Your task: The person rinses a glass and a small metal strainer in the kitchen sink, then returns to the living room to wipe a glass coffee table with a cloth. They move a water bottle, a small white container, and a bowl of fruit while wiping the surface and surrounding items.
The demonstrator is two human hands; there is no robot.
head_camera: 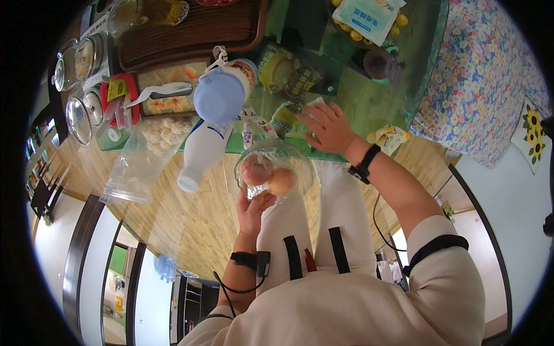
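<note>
My left hand (255, 207) grips the rim of a clear glass bowl (303, 166) from below, just in front of the table edge. Two round reddish fruits, perhaps peaches, lie in it: a redder fruit (256, 168) and a more orange fruit (281, 181). Over the glass tabletop (361, 108), my right hand (331, 129) spreads its fingers, with no object visible in them. Close to those fingertips are a small white piece (316, 101), partly hidden, and a green and yellow patterned packet (285, 119).
Left of the bowl stand a white bottle (205, 149) and a blue-lidded bottle (219, 96). A clear plastic bag (134, 173) overhangs the edge beside a knife (162, 91). Further back are a brown tray (190, 39) and a wipes-like packet (368, 17) on yellow fruit.
</note>
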